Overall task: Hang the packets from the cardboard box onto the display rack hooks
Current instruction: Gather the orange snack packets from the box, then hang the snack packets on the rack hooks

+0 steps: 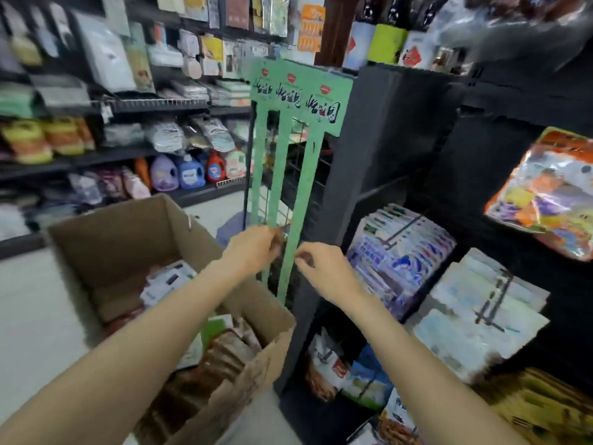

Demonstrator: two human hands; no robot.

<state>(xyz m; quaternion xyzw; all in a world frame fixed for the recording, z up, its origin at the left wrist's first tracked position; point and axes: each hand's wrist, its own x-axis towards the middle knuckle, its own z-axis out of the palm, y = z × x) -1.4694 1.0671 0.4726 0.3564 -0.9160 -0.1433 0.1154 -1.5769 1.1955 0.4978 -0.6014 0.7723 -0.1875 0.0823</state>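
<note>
Packets [224, 348] lie stacked in the open cardboard box [122, 239] below my left forearm, none in hand. My left hand [253, 248] and right hand [324, 271] curl on the green display rack [290, 252]; what they pinch is blurred. Left hand is nearer the box.

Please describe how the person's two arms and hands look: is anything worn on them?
Both forearms are bare up to the frame edge; no sleeve shows. The left hand and the right hand carry no glove, and no ring, watch or bracelet is visible on either hand or wrist. The picture is blurred, so small details cannot be told.
</note>
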